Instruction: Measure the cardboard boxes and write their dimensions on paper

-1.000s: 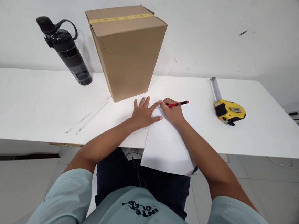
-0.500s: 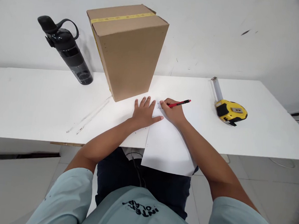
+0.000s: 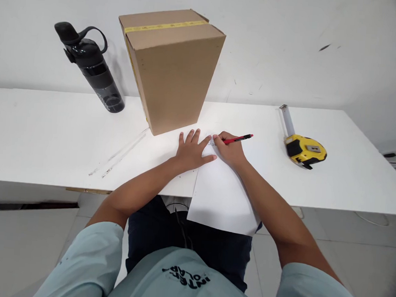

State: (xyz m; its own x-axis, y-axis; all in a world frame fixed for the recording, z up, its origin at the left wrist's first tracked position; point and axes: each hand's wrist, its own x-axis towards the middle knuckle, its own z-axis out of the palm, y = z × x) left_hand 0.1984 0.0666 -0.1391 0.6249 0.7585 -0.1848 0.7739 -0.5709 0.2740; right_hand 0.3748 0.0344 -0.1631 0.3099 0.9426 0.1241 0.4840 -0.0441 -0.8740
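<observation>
Right hand [image 3: 230,149] holds a pen [image 3: 238,139] on a sheet of paper [image 3: 223,194]

The right hand's thumb and fingers pinch the red-and-black pen, whose back end sticks out to the right; its writing tip is hidden by the hand. Small marks [image 3: 212,142] show on the paper just left of the thumb.

The left hand [image 3: 192,152] lies flat with its fingers spread, its index finger and thumb reaching over the left edge of the paper. The paper rests on the white table [image 3: 41,136], its near end jutting past the front edge above the person's lap.

A tall cardboard box [image 3: 177,83] with yellow tape [image 3: 166,26] across its top stands just beyond the left hand's fingertips. A dark bottle [image 3: 99,74] stands to the left of the box. Well to the right of the hands sits a yellow-and-black tape measure [image 3: 307,150], a length of its blade [image 3: 287,120] drawn out toward the wall [image 3: 277,58].
</observation>
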